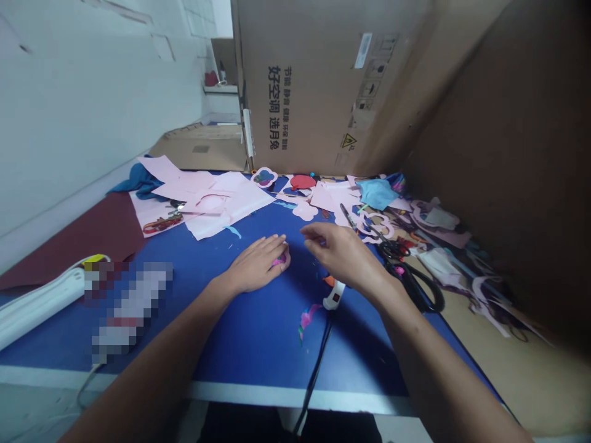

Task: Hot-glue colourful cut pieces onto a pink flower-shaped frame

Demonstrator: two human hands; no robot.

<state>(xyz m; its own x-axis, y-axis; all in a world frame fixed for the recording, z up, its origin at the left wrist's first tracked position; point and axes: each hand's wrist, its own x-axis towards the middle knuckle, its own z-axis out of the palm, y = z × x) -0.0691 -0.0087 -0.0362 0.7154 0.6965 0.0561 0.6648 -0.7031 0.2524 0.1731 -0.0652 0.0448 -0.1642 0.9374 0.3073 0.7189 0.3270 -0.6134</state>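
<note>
My left hand (256,263) lies on the blue tabletop with its fingers stretched out flat. It covers most of a small rounded piece (279,259) with a pale rim and magenta colouring; the rest of that piece is hidden. To the right, my right hand (335,249) hovers with its fingers loosely bent and a gap by the thumb; nothing shows in it. Below it lies a white corded tool (333,296) with a red switch, an orange bit beside it. Nearby is a magenta and green scrap (306,319).
Pink paper sheets (235,194), cut-outs and a blue cloth (377,194) lie along the back. Black-handled scissors (392,249) and a black coil (427,295) are at right. A white power strip (41,301) sits at left. Large cardboard boxes (318,80) wall the back and right.
</note>
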